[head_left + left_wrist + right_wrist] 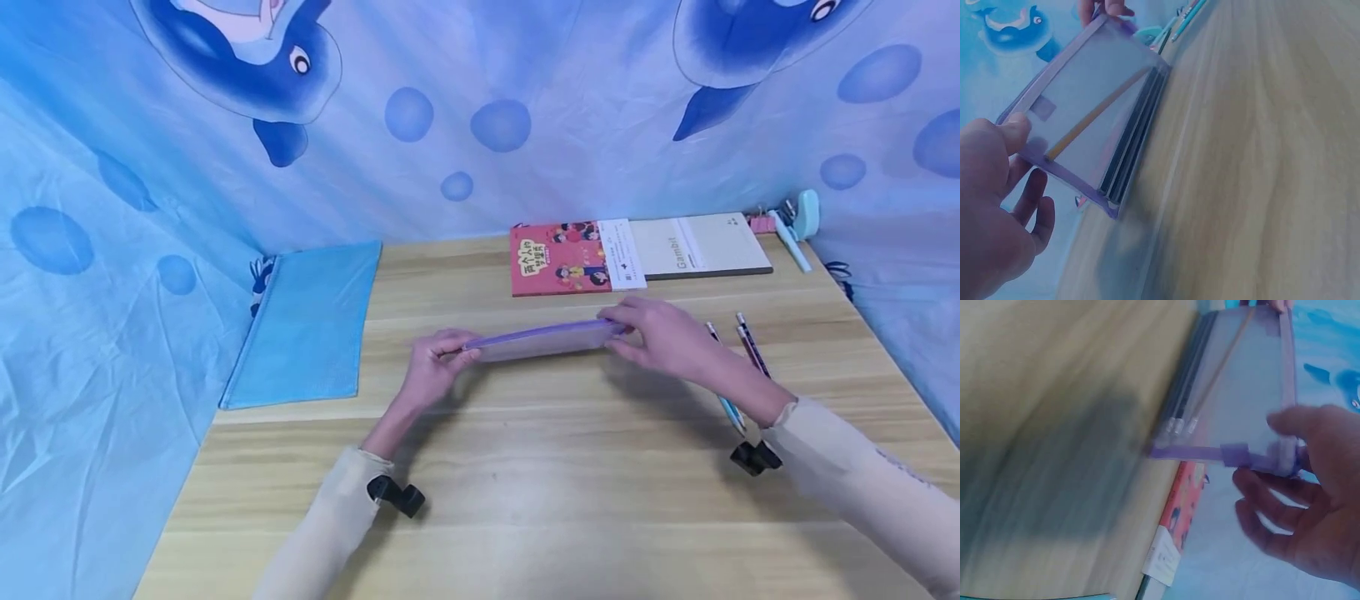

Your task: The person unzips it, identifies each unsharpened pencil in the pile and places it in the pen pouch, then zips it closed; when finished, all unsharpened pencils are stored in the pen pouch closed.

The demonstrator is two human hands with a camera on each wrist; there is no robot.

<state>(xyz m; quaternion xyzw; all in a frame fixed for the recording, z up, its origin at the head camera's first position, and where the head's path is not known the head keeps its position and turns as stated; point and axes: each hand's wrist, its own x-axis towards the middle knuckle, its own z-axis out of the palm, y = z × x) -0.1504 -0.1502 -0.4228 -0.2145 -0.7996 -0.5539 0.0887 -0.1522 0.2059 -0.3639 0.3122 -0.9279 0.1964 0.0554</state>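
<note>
A translucent pencil pouch (547,342) with purple edging is held up above the table between both hands. My left hand (438,362) pinches its left top corner between thumb and fingers. At the opposite top corner my right hand (656,337) grips the edging. Through the clear side of the pouch (1094,94) in the left wrist view, several dark pencils (1135,134) lie along the bottom, and a yellow pencil (1094,119) slants across. The right wrist view shows silvery pencil ends (1179,425) inside too.
A blue folder-like sheet (303,325) lies at the left. Behind the pouch are a red book (558,258) and a pale notebook (697,246). Loose pencils (752,346) lie beside the right forearm. A light blue pen (791,242) and small stationery stand at the back right corner.
</note>
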